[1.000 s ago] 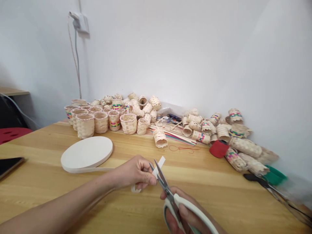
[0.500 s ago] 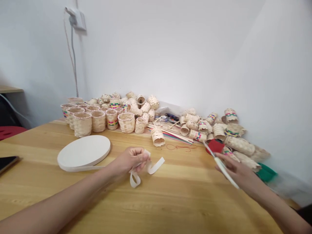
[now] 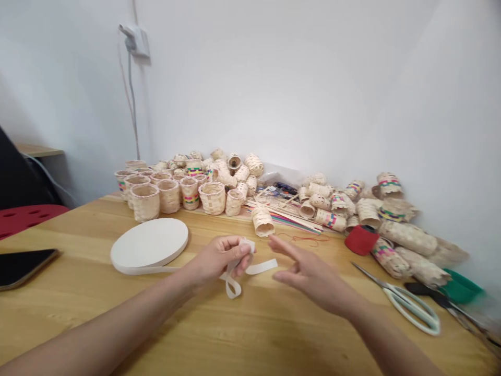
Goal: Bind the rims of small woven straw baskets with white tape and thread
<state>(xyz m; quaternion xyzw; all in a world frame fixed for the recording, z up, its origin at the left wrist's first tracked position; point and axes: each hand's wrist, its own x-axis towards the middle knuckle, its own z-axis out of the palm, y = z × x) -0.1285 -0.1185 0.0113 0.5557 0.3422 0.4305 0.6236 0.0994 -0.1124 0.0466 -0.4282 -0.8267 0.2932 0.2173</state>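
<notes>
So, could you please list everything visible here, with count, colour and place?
tape roll: one, white, left
tape strip: count unclear, white, centre
scissors: one, pale-handled, right
standing baskets: about a dozen, straw, back left
other baskets: many, straw, mostly lying, back and right
flat strips: several, mixed colours, back middle
thread: count unclear, red, centre right
spool: one, red, right
green object: one, far right
tool: one, black-handled, far right
phone or tablet: one, black, left
seat: one, red, far left
socket: one, white, wall
cables: two, grey and white, below socket
wall: one, white, behind
work table: one, wood-coloured, underneath
left hand: one, gripping tape, centre
right hand: one, open, centre
</notes>
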